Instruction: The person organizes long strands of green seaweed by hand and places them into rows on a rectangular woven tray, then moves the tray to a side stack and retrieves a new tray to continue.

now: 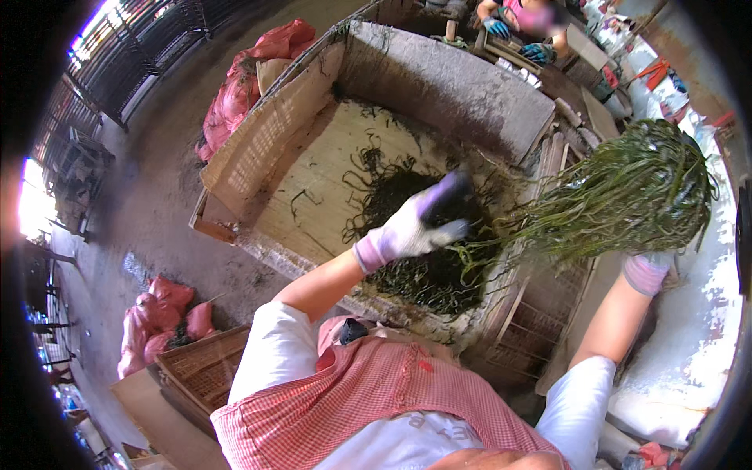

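Note:
A large bunch of long green seaweed strands is raised at the right, its loose ends trailing left. My right hand, in a white glove with a pink cuff, holds the bunch from below. Seaweed hides most of its fingers. Over a dark seaweed pile in the middle, my left hand reaches out in a white glove with dark, blurred fingers. The thumb stands apart from the fingers, with no strand plainly gripped between them. A few green strands pass just beside and below the thumb.
The pile lies in a low-walled wooden bin. A slatted wooden ledge runs along its right side. Pink sacks lean outside the far-left wall; more sacks and a brown crate stand lower left. A gloved co-worker is beyond.

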`<state>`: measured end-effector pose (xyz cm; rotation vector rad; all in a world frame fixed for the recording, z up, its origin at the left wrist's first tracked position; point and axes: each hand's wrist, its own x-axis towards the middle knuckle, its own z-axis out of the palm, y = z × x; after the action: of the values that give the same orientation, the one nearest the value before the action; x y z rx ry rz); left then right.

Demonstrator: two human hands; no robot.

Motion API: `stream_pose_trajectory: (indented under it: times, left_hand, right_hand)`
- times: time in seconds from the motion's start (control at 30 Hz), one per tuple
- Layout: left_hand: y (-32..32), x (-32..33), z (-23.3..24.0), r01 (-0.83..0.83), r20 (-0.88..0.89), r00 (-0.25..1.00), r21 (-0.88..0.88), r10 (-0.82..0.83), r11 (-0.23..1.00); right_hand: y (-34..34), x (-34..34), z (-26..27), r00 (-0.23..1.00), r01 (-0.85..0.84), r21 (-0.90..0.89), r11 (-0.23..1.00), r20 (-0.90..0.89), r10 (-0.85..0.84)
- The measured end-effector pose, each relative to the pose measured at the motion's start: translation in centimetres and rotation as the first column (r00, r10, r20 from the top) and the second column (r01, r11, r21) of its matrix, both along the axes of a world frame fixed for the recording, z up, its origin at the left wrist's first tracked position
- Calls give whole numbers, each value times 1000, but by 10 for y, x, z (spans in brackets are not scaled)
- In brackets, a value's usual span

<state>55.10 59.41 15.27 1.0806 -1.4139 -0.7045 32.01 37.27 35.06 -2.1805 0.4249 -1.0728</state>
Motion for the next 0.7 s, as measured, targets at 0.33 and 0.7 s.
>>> stream_pose_trajectory:
  times: [0.33, 0.7]
  left_hand:
    - [-63, -117, -48, -114, -538, 836, 22, 108, 993]
    - [-63, -49, 116, 166, -652, 758, 235, 29, 958]
  right_hand:
    - [40, 157, -109, 908, -250, 187, 950, -295, 297]
    - [44, 61, -225, 921, -386, 647, 658, 228, 316]
